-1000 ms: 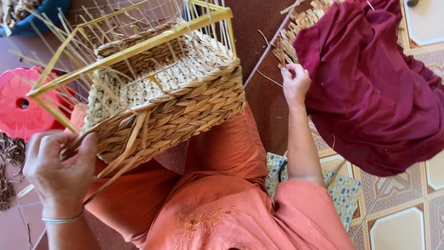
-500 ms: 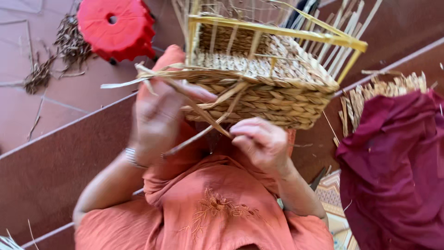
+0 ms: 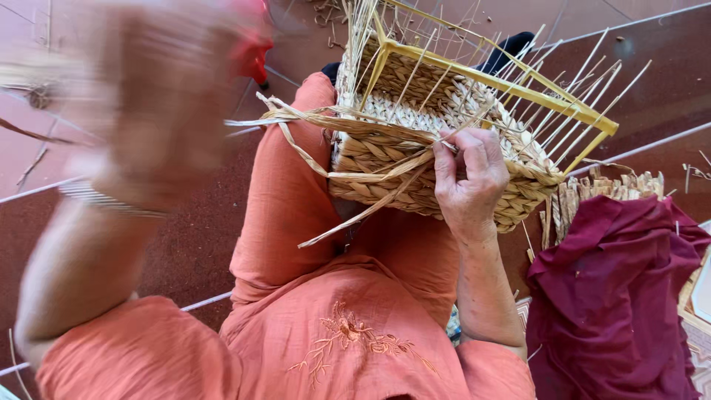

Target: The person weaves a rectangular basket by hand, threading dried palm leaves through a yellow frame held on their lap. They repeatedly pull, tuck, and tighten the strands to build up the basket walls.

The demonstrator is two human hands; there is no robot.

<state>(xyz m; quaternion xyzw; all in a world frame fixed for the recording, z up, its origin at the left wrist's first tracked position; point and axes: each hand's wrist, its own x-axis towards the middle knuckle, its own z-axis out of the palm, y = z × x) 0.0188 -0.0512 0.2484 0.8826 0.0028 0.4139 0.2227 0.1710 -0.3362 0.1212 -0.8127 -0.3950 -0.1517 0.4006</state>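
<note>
Basket (image 3: 444, 148) work sits on the person's lap, tilted so its near woven wall faces up within reach. The right hand (image 3: 468, 181) presses on the rim of that wall, fingers pinching a flat straw strand (image 3: 370, 178) against the weave, likely to keep the last turn from slackening. The left hand (image 3: 159, 104) is raised at the left, too blurred to tell whether it grips anything; it seems to be drawing the loose strand ends outward. Yellow frame rods (image 3: 503, 78) stand above the weave. A maroon cloth (image 3: 615, 296) lies at the right. Half a second ago both hands were close together at the wall; now the left has swung away.
</note>
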